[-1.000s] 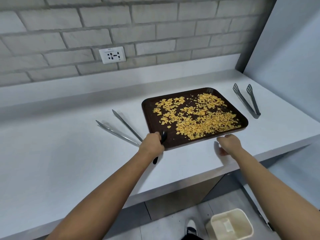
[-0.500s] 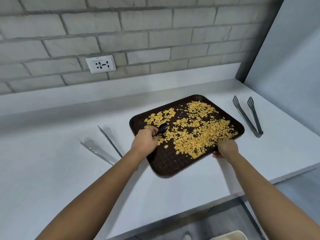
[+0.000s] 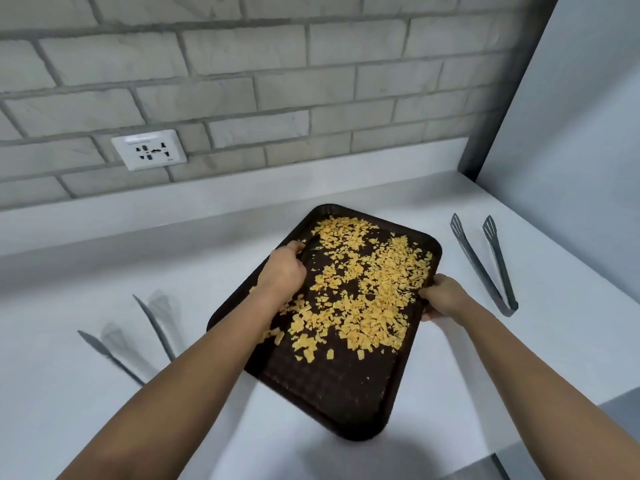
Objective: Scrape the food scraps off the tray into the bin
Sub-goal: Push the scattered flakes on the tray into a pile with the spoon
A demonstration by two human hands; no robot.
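Socket (image 3: 149,149) lettering too blurred

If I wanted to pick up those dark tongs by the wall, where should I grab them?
Grab the dark tongs near the joined end, closest to you, coming from above. The two arms meet there, so one grip closes round both; the far tips splay wide apart.

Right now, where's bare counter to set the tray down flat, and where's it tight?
Bare counter lies left of the silver tongs; another strip runs along the back ledge between the socket and the tray. Tight on the right: the grey tongs sit close beside the tray's edge, where the right hand holds it.
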